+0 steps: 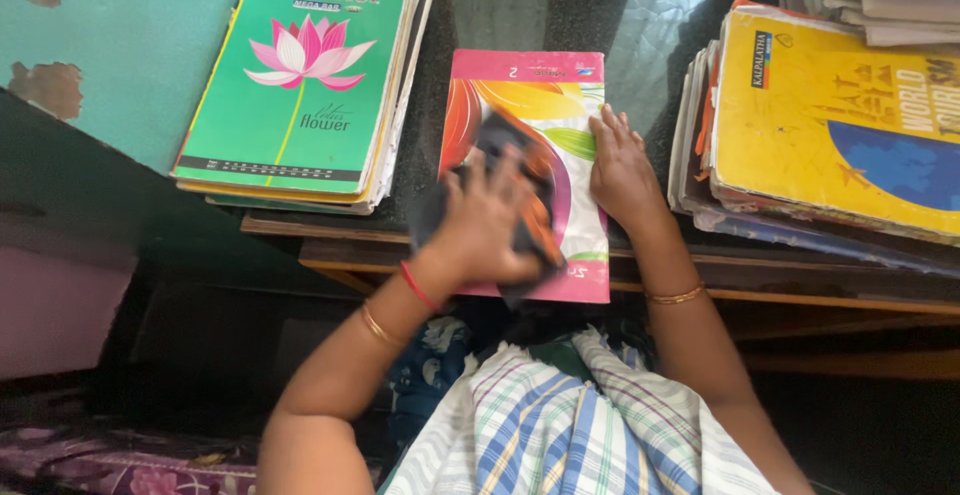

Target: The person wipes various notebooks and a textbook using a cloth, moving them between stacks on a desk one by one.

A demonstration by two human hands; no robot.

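1. Head view, overall: a pink notebook (545, 105) with a glossy, multicoloured cover lies flat on the dark polished table (640, 15), its lower end jutting slightly past the table's front edge, about midway along that edge

2. Head view, left hand (490, 220): it presses a dark cloth (500, 135) onto the notebook's cover, fingers spread over the fabric; the cloth looks soft and limp, bunched under the palm and spilling off the cover's left side, so it conforms to whatever it is pushed against

3. Head view, right hand (622, 170): it lies flat and open, gripping nothing, fingers extended over the notebook's right edge, pinning it to the table

4. Head view, handling: the notebook appears thin, light and flexible; its laminated cover on the shiny tabletop is probably slippery, so a flat palm near one long edge is a sound place to steady it; lifting would best be done at the overhanging lower edge or the spine side, where fingers can get beneath

5. Head view, surroundings: a stack with a green lotus-flower notebook (300, 75) on top sits toward the table's left edge; a stack topped by a yellow book (830, 95) occupies the right side, both apart from the pink notebook
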